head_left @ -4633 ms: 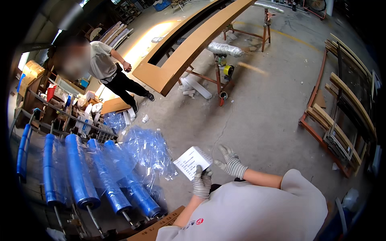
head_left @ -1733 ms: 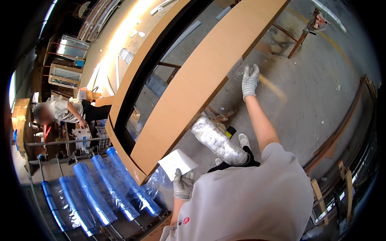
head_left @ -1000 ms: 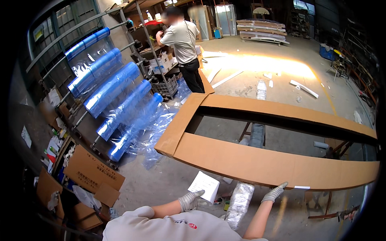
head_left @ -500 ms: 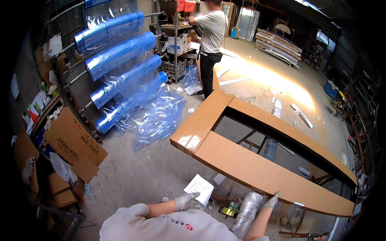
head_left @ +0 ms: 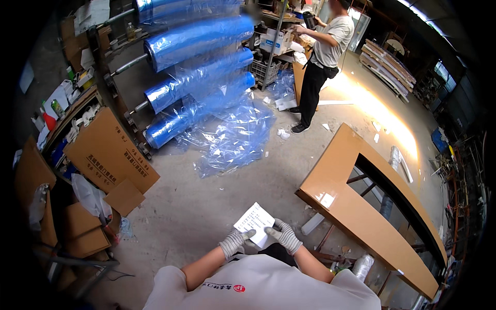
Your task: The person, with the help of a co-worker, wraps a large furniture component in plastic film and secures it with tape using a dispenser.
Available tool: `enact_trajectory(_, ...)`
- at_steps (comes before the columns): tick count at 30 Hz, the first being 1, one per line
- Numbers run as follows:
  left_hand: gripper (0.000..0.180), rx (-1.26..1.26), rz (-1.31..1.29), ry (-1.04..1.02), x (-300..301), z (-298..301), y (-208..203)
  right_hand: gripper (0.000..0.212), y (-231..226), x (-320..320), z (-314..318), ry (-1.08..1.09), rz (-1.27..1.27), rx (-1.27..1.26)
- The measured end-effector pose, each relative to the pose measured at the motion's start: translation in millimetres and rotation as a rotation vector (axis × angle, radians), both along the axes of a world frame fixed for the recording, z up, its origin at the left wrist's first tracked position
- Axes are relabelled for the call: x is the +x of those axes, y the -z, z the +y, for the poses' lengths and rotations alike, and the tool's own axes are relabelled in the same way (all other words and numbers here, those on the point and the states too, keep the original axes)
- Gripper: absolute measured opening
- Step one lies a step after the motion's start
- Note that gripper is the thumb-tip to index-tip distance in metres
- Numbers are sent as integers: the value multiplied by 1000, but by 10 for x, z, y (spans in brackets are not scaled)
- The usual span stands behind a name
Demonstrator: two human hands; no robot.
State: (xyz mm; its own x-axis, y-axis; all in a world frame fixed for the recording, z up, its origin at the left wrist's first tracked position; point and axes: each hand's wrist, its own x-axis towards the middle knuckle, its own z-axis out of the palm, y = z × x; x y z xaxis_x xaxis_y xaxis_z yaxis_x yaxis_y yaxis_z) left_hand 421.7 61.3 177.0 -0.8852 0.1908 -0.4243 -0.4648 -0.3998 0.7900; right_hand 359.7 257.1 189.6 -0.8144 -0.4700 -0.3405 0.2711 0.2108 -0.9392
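Concrete floor (head_left: 181, 206), four blue rolls (head_left: 201, 44), one cardboard frame (head_left: 361, 227), two gloved hands (head_left: 235, 243) (head_left: 285, 237) pinching one white paper (head_left: 254, 221)

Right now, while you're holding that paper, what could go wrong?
Someone walking might slip on the loose blue film spread on the floor. Anyone passing could bump the cardboard-covered frame, which juts out over the floor. With left hand and right hand both on the white paper, a stumble might be harder to catch.
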Motion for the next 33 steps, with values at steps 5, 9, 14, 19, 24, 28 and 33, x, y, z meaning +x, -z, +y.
enact_trajectory(5, 43, 139, -153, -262, 297, -748, -158, 37, 175, -372, -954, -305, -61, 50)
enact_trajectory(9, 37, 24, -236, -608, 507, -1523, 69, 32, 320, -677, -1907, -686, 73, 261)
enact_trajectory(14, 39, -450, -372, -330, 447, -2579, 79, 30, 466, -1052, -3107, -883, -81, 159)
enact_trajectory(19, 33, -705, -478, -442, 15, -3526, -296, 28, 514, -1617, -4408, -1058, -50, 129)
enact_trajectory(24, 27, -797, -476, -844, 159, -4596, -189, 27, 406, -1861, -5575, -906, -205, 13)
enact_trajectory(28, 25, -598, -362, -1197, 277, -5360, -491, 25, 387, -2240, -6283, -870, -84, -60)
enact_trajectory(33, 23, -724, -254, -1177, 191, -6480, -650, 24, 310, -2439, -6701, -815, -34, 8)
